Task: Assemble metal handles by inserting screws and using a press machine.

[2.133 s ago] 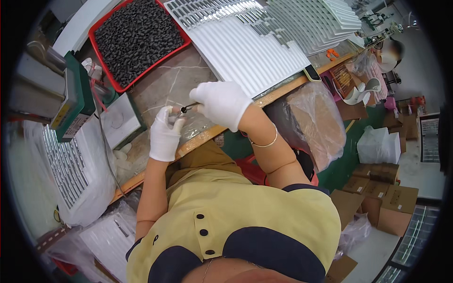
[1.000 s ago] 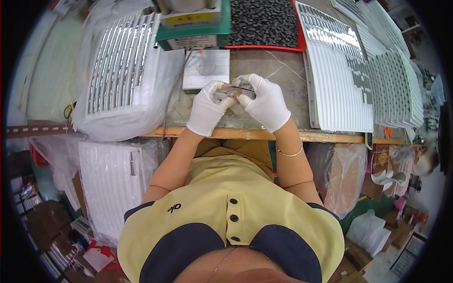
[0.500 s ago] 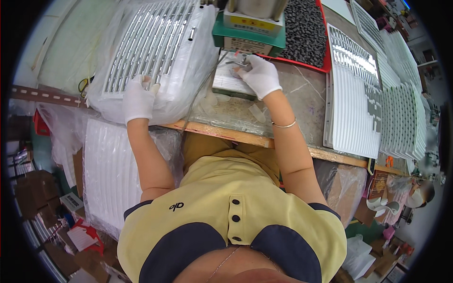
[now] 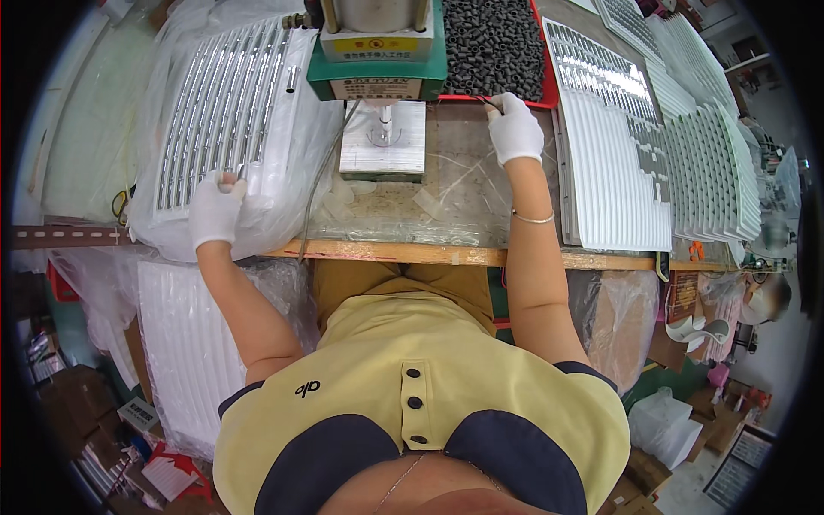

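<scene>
My left hand (image 4: 215, 209), in a white glove, rests at the near edge of a white rack (image 4: 276, 146) lined with shiny chrome tubes. Its fingers are closed around the near end of one chrome tube (image 4: 241, 172). My right hand (image 4: 517, 130), gloved too, is at the near edge of a red tray (image 4: 548, 96). Thumb and fingertips pinch a thin dark piece (image 4: 490, 105) whose kind I cannot make out. Between the hands, a green press (image 4: 375, 69) stands over a pale metal block (image 4: 360, 154), with a metal fitting (image 4: 385, 126) upright beneath its head.
Small black tube pieces (image 4: 493, 47) fill the red tray. White ribbed panels (image 4: 605, 184) are stacked at right, with more racks beyond. Clear plastic film (image 4: 257, 242) wraps the left rack. A dark cable (image 4: 322, 176) crosses to the wooden table edge (image 4: 412, 254).
My right hand has left the metal block and moved right to the red tray. The left hand stays at the rack's near edge. The whole view has shifted.
</scene>
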Demonstrator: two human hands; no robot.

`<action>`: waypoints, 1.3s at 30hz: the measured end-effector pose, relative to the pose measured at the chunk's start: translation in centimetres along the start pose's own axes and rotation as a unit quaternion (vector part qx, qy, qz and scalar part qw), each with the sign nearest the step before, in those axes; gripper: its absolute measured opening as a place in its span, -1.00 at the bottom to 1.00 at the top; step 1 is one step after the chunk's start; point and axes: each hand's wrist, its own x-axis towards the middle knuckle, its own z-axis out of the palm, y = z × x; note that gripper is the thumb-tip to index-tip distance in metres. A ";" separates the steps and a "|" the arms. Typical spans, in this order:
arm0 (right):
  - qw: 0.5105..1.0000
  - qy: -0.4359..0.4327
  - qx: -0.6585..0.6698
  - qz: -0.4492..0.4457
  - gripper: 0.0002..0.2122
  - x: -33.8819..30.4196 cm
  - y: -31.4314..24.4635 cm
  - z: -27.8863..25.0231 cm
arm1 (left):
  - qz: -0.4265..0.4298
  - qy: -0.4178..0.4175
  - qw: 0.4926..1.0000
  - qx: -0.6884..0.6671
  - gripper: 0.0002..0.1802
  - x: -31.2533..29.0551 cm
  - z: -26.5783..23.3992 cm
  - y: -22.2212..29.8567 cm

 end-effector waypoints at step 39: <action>0.998 0.022 -0.019 0.061 -0.53 8.6 9.5 -8.0 | 0.180 -0.273 0.829 -0.453 -0.82 -9.9 12.9 18.7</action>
